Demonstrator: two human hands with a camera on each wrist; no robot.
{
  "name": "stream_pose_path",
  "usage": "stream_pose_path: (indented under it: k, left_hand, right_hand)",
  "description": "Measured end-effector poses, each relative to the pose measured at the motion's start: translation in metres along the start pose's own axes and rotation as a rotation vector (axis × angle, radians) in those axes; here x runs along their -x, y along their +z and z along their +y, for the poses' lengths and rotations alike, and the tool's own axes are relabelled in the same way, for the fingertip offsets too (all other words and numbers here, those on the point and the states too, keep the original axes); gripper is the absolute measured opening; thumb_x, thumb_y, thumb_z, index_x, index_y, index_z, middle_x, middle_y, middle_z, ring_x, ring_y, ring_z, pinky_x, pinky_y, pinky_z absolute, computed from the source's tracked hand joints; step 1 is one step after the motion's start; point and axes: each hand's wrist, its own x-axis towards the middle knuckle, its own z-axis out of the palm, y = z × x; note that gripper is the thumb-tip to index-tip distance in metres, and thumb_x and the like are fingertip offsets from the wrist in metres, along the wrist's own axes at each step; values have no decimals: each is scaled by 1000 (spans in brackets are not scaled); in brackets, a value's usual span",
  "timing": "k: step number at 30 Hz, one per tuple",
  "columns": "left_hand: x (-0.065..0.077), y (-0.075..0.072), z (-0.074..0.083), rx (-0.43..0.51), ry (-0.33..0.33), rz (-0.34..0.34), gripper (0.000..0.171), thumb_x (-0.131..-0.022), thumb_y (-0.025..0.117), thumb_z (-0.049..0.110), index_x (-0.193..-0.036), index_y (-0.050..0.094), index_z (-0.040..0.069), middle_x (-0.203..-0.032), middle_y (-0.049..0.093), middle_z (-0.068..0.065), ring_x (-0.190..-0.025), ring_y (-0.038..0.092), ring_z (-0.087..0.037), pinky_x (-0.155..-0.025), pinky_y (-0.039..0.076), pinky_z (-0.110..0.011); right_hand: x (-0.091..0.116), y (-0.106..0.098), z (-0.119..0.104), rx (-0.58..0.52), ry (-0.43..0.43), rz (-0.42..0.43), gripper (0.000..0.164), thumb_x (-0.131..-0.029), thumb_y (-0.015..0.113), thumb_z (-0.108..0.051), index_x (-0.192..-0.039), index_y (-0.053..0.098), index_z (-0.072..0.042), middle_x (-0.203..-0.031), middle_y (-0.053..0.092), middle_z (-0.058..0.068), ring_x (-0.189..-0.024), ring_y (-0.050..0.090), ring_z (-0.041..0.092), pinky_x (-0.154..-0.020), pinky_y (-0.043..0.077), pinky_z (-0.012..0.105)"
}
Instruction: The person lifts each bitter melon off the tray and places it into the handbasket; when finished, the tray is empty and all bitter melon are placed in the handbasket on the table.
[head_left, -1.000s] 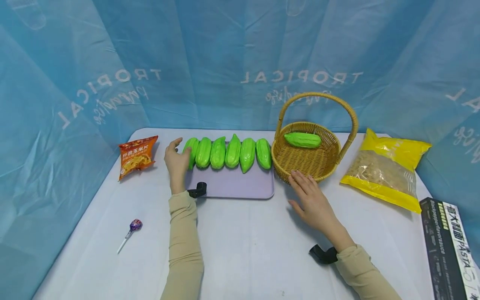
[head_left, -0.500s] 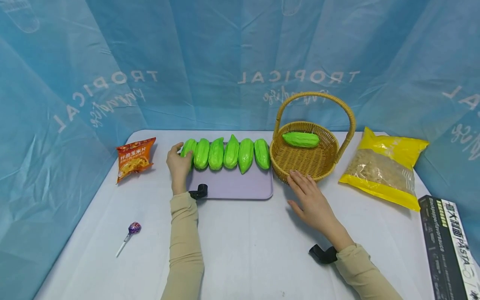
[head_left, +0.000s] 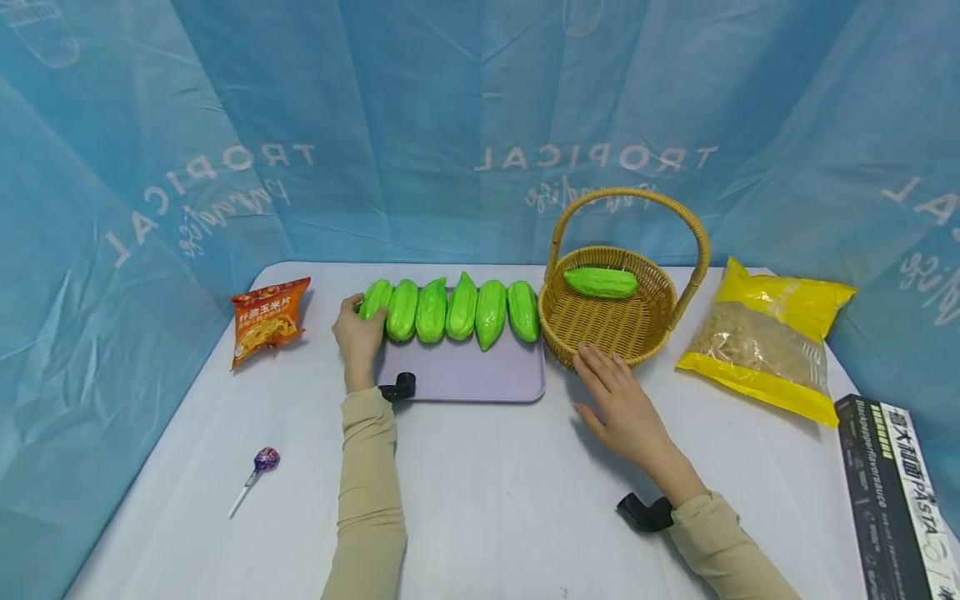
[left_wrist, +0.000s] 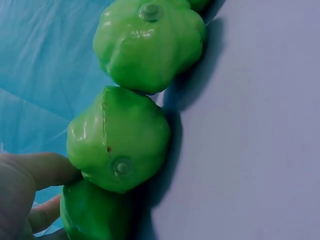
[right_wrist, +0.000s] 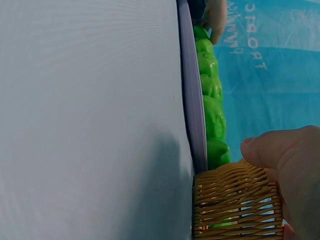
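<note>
White tablecloth (head_left: 495, 500) spreads under a person's two bare hands, both arms in tan sleeves (head_left: 367, 500). Well to the right of the right hand (head_left: 618, 412) lies a black-and-white pasta box (head_left: 892, 492); a wrapped lollipop (head_left: 266, 459) lies nearer than the left hand (head_left: 358, 337) and to its left. The right hand has its fingers extended, fingertips touching the near rim of a wicker basket (head_left: 611, 329). The left hand, reaching farther, pinches the leftmost green gourd (head_left: 377, 295) between thumb and fingers at the left end of a lilac tray (head_left: 472, 375). Five more green gourds (head_left: 461, 310) line up to the right of that hand, ending just beside the basket. Beyond the right hand's fingertips, a single green gourd (head_left: 600, 282) lies crosswise inside the basket. An orange snack bag (head_left: 268, 321) sits left of the left hand, a yellow-ended bag (head_left: 765, 333) right of the right hand. Behind hangs a blue curtain (head_left: 420, 108), its "TROPICAL" lettering reversed.
</note>
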Motion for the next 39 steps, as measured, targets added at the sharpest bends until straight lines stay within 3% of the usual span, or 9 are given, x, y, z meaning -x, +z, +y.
stream_pose_path:
  k: [8, 11, 14, 20, 31, 35, 39]
  left_hand:
    - [-1, -2, 5, 94, 24, 90, 46, -90, 63, 11, -135, 53, 1, -136, 56, -19, -128, 50, -34, -108, 41, -46]
    - [1, -4, 10, 140, 18, 93, 45, -92, 61, 10, -136, 53, 3, -137, 55, -17, -129, 49, -32, -109, 40, -44]
    - [5, -6, 22, 207, 53, 80, 46, -92, 61, 9, -136, 53, 4, -137, 55, -18, -127, 50, -32, -107, 42, -44]
    - [19, -10, 50, 319, 169, 2, 45, -93, 60, 7, -137, 52, 3, -137, 54, -19, -125, 51, -34, -103, 44, -46]
    - [29, -3, 68, 385, 214, -103, 41, -93, 59, 6, -133, 55, 1, -135, 55, -19, -125, 51, -33, -103, 43, -44]
    - [37, 3, 83, 424, 245, -174, 40, -93, 59, 5, -132, 56, 1, -134, 55, -19, -121, 53, -33, -98, 46, -42]
    - [44, 12, 104, 405, 308, -257, 40, -93, 59, 8, -133, 57, 3, -134, 56, -17, -117, 55, -31, -91, 49, -36]
  right_hand:
    - [0, 0, -1, 0, 2, 5, 74, -81, 78, -19, -143, 43, 3, -151, 40, 20, -139, 38, 37, -112, 29, 57]
    - [0, 0, -1, 2, 4, 2, 74, -81, 77, -19, -143, 43, 3, -151, 40, 20, -139, 38, 37, -113, 29, 57]
    - [0, 0, -1, 4, 7, -4, 73, -82, 77, -19, -143, 43, 3, -151, 40, 20, -138, 38, 38, -113, 29, 57]
    - [0, -1, -1, 4, 5, -2, 73, -82, 77, -19, -143, 43, 3, -151, 40, 20, -138, 38, 38, -113, 29, 56]
    - [-1, -1, -2, 3, 5, -9, 73, -83, 76, -19, -144, 42, 2, -152, 39, 19, -140, 36, 36, -114, 28, 56]
    - [0, 0, -1, 5, 7, -9, 73, -83, 76, -19, -144, 42, 2, -152, 39, 19, -140, 36, 36, -113, 29, 55]
    - [0, 0, -1, 5, 9, -7, 73, -83, 76, -19, -144, 42, 2, -152, 38, 19, -140, 36, 36, -114, 28, 55]
